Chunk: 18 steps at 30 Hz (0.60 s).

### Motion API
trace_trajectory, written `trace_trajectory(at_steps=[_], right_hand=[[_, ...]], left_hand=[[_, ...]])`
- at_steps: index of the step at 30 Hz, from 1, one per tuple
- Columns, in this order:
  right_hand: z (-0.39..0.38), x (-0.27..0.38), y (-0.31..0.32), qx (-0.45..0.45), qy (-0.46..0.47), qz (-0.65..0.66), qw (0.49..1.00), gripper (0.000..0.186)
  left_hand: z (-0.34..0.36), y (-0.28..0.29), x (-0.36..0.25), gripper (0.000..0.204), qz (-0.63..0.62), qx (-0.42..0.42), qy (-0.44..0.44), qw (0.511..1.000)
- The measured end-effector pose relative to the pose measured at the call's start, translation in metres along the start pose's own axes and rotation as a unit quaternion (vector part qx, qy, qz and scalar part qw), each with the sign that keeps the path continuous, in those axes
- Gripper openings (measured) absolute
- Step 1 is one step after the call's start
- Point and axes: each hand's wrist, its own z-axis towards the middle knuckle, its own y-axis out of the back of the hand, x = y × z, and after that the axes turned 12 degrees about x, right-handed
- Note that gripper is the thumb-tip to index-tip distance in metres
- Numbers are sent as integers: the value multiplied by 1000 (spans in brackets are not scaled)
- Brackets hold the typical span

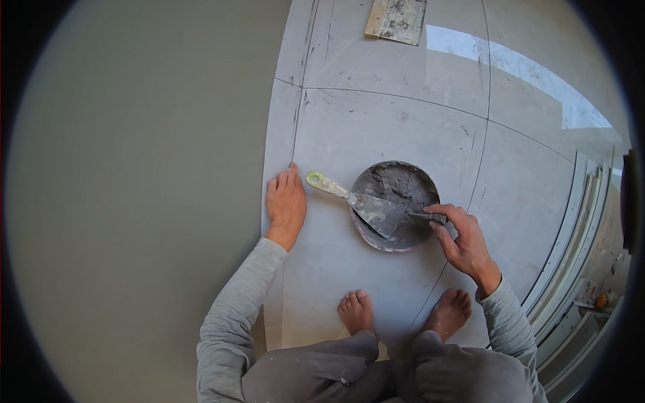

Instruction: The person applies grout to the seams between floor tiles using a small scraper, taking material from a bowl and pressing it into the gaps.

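My left hand [287, 207] lies by the left wall, its fingers stretched forward and the fingertip on a dark joint between floor tiles. Nothing shows in it. In my right hand [465, 240] a small flat tool [435, 218], smeared with grey paste, is pinched between thumb and fingers. Its thin end reaches over the right side of a round bowl [376, 243]. Thick grey grout [396, 183] coats the bowl's inside. A putty knife [379, 211] rests across the bowl, with its pale green handle [326, 183] sticking out over the left rim.
A plain grey-green wall [148, 174] fills the left side. Farther off, a stained flat board [400, 20] with a wooden edge lies on the tiled floor [396, 121]. Long metal rails [574, 228] line the right. My bare feet [356, 312] stand close to the bowl.
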Motion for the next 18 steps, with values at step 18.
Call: trace_trajectory(at_steps=[18], right_hand=[[2, 6, -2, 11, -20, -11, 1000, 29]], left_hand=[[134, 41, 17, 47, 61, -32, -23, 997]])
